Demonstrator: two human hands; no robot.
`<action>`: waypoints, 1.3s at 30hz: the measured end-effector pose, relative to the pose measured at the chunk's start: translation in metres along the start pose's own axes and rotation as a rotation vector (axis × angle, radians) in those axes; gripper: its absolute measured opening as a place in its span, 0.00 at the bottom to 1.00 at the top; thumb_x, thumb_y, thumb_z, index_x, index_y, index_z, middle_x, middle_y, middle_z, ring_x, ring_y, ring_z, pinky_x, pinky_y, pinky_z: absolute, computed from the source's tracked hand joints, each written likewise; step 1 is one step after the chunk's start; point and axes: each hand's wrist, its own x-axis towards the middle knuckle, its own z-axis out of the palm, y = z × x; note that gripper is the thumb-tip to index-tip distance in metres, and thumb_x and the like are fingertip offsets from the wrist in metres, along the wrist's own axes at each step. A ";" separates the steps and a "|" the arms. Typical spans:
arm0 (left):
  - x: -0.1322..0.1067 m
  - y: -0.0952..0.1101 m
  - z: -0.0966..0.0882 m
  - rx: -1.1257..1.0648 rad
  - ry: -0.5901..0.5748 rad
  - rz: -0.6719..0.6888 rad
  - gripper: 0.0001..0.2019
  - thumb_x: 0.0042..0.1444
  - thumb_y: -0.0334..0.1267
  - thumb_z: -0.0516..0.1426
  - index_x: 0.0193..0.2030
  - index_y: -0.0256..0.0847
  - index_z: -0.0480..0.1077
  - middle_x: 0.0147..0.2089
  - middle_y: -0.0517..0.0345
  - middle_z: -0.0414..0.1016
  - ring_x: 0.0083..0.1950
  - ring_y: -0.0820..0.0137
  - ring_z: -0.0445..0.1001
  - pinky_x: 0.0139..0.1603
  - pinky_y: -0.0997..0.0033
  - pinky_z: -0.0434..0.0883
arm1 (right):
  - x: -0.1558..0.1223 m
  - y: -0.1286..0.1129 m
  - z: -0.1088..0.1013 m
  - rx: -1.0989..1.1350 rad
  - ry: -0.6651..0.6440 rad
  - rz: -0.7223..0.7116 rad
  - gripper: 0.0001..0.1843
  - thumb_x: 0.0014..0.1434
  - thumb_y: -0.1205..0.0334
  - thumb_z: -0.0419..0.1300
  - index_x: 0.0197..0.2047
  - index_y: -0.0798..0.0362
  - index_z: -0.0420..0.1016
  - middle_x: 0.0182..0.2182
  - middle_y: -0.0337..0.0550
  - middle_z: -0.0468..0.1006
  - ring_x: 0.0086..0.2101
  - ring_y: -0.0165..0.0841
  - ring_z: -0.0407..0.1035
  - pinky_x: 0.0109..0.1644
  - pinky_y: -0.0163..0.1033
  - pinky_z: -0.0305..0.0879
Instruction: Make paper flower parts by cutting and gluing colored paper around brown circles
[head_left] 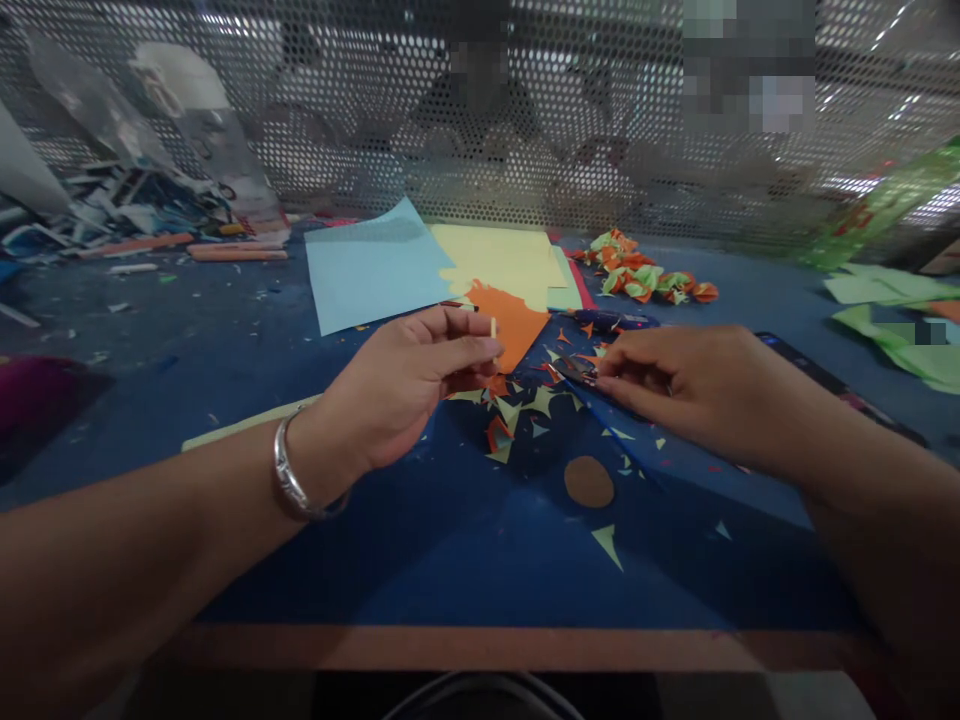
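Note:
My left hand [420, 375], with a silver bangle at the wrist, is raised over the table and closed in a pinch. Between its thumb and fingertips stands a small pale yellow paper piece [493, 328], mostly hidden. My right hand [675, 370] is closed around dark scissors [574, 372], whose blades point left and whose handles are covered by the fingers. Below the hands lie scattered paper clippings [510, 412] in green and orange. An orange sheet [517, 320] with a ragged cut edge lies just beyond my left fingertips.
Blue paper [375, 270] and yellow paper [502, 255] lie at the back. Crumpled orange and green paper pieces [637, 275] sit behind my right hand, near a dark blue pen [615, 320]. A brown disc [589, 482] lies in front. A bottle [240, 160] stands left; a phone [840, 385] lies right.

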 end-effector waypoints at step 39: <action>-0.013 -0.011 0.016 -0.049 -0.066 -0.078 0.08 0.52 0.30 0.68 0.37 0.33 0.75 0.33 0.61 0.77 0.33 0.78 0.75 0.38 0.78 0.72 | 0.004 -0.030 0.007 1.218 0.496 0.189 0.10 0.56 0.66 0.70 0.24 0.51 0.80 0.39 0.41 0.81 0.46 0.30 0.74 0.42 0.30 0.71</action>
